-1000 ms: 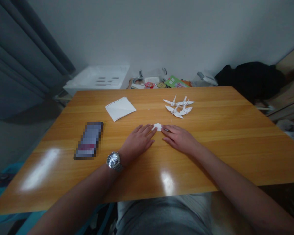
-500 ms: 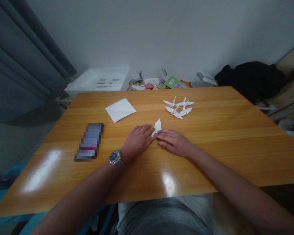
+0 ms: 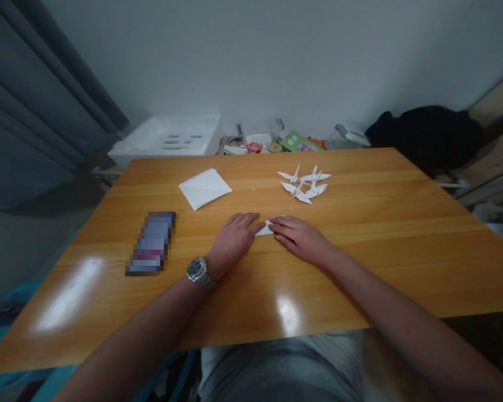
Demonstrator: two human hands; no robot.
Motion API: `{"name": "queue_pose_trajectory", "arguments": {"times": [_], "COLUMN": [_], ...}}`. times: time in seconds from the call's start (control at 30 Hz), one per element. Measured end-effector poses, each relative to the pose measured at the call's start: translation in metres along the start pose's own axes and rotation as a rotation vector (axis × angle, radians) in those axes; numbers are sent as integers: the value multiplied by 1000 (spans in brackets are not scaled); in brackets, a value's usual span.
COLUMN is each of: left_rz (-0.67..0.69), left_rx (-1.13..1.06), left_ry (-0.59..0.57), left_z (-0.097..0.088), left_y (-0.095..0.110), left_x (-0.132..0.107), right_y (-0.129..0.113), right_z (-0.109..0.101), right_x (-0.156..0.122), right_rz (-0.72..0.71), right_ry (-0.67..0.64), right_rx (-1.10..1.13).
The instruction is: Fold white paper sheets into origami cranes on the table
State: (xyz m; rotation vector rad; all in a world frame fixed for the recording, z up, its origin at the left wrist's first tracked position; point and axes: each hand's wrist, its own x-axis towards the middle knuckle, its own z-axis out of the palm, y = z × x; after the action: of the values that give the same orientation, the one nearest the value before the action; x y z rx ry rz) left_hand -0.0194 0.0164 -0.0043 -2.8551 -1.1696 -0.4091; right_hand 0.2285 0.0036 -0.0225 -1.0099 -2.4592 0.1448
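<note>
A small folded piece of white paper (image 3: 265, 228) lies flat on the wooden table (image 3: 360, 251) between my hands. My left hand (image 3: 233, 239), with a wristwatch (image 3: 197, 271) on the wrist, rests palm down with its fingers stretched out, and the fingertips touch the paper's left edge. My right hand (image 3: 299, 237) lies flat too, its fingers pressing on the paper's right side. Most of the paper is hidden under the fingers.
Several white paper cranes (image 3: 304, 183) sit beyond my hands. A small white notepad (image 3: 204, 187) lies at the back left, a dark phone (image 3: 151, 242) at the left. Behind the table are a white tray (image 3: 167, 135), clutter and a black bag (image 3: 423, 134).
Half a second ago a flap of the paper stood up between my hands. It is now pressed flat, and my right hand has slid over it.
</note>
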Motion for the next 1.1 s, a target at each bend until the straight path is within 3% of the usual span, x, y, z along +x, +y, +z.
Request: {"name": "queue_pose_trajectory", "arguments": {"times": [0.3, 1.1], "left_rz": [34, -105], "left_rx": [-41, -248], "left_ry": [40, 48], "left_z": [-3, 1], "left_y": [14, 14], "left_x": [1, 7], "right_y": [-7, -5], "right_z": [-1, 5], "right_x": [4, 9], "right_rz": [19, 72], "right_ry": [0, 97], "right_rx": [-86, 86]}}
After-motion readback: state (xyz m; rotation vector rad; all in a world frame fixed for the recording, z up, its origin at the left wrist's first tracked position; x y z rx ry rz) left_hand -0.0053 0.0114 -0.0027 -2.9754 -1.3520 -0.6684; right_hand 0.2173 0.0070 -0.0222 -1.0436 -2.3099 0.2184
